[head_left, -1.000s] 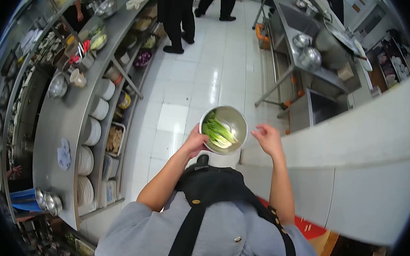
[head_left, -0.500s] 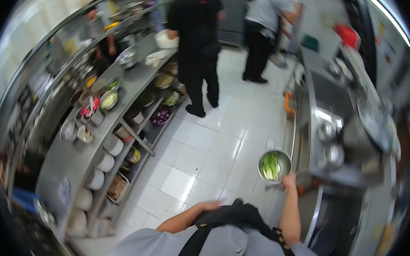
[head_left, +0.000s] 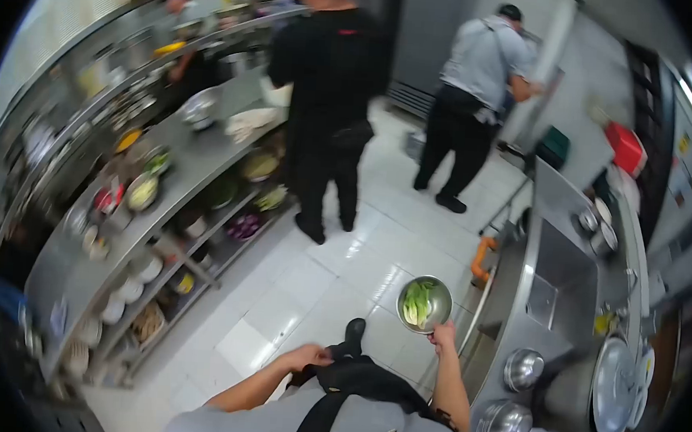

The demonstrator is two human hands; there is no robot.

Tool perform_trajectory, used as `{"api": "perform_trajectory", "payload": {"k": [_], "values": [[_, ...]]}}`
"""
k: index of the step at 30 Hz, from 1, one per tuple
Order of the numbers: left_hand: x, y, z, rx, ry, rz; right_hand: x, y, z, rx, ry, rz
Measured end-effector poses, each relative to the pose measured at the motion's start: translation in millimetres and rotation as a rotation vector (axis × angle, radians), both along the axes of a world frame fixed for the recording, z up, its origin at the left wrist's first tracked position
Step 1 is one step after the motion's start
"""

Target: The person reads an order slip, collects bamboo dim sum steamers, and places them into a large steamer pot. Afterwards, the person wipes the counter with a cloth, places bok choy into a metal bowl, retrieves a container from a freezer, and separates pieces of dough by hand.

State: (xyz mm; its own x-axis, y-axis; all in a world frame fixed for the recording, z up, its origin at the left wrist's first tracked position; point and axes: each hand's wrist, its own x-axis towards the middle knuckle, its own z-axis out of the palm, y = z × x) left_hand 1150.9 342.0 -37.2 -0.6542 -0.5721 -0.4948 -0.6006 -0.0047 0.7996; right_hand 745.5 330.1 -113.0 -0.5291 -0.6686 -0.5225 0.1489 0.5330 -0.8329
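My right hand (head_left: 442, 335) is closed on the rim of a round steel bowl (head_left: 440, 302), holding it out in front of me above the tiled floor. Green leafy vegetables with pale stalks (head_left: 416, 303) lie in the bowl, mostly on its left side. My left hand (head_left: 308, 358) is beside the dark apron (head_left: 368, 380) at my waist. Its fingers are loosely bent and partly blurred, and I see nothing in them.
Left of me runs a steel counter (head_left: 144, 219) with bowls, and shelves of containers below. On the right is a steel sink (head_left: 557, 268) with metal bowls (head_left: 524, 369) beside it. A person in black (head_left: 329, 96) and one in grey (head_left: 476, 89) stand ahead.
The view has shifted forward and turned, with the sink now nearer on the right. The bowl stays in my right hand. My left hand's fingers, stretched out before, are now more bent.
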Motion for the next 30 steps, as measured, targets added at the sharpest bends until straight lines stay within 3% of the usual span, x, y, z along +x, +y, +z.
{"api": "perform_trajectory", "payload": {"k": [2,3,6,9,12,14,15,17,18,20,24,26,27,29,30], "values": [[-62.2,-76.3,104.1,-0.172,0.422,0.270,-13.7,-22.1,14.4,0.042,0.036,-0.045],[-87.3,-114.8,143.2,0.008,0.556,0.291,-28.7,-35.7,15.4,0.051,0.026,-0.099],[-132.8,-166.6,284.4,-0.047,1.176,-0.081,-59.2,-49.9,11.8,0.044,0.184,-0.202],[-181.7,-196.4,337.1,0.168,1.757,-0.402,-78.2,-54.8,10.1,-0.013,0.141,-0.333],[-221.8,-250.2,350.0,0.255,1.772,-0.597,-85.2,-68.6,19.7,0.011,0.046,-0.471],[-263.8,-298.7,336.1,0.515,1.847,-1.597,-86.4,-86.9,9.1,0.017,0.048,-0.547],[-267.2,-294.2,335.0,0.535,1.843,-1.581,-89.8,-100.2,3.1,0.000,0.072,-0.600],[-264.0,-275.2,340.6,0.343,1.964,-0.186,-101.6,-136.3,-8.6,-0.008,0.061,-0.580],[-273.1,-293.8,335.9,0.324,1.954,-0.165,-108.6,-159.1,-13.5,-0.029,0.061,-0.554],[-291.1,-332.8,329.8,0.622,1.975,-0.542,-125.0,-208.0,-28.1,-0.012,0.075,-0.493],[-344.0,-394.8,342.6,0.478,2.046,-0.216,-156.8,-324.5,-29.2,-0.011,0.009,-0.315],[-371.2,-455.5,338.6,0.429,2.008,-0.839,-171.0,-381.7,-35.1,-0.079,-0.024,-0.209],[-385.7,-462.9,339.7,0.402,2.018,-0.793,-174.2,-400.4,-24.8,-0.056,-0.026,-0.171],[-426.3,-476.0,341.7,-0.041,2.242,0.032,-187.2,-461.1,-9.8,-0.098,-0.046,-0.021],[-421.3,-480.3,354.8,0.103,2.022,0.300,-192.1,-486.4,-5.6,-0.104,0.001,0.043]]}}
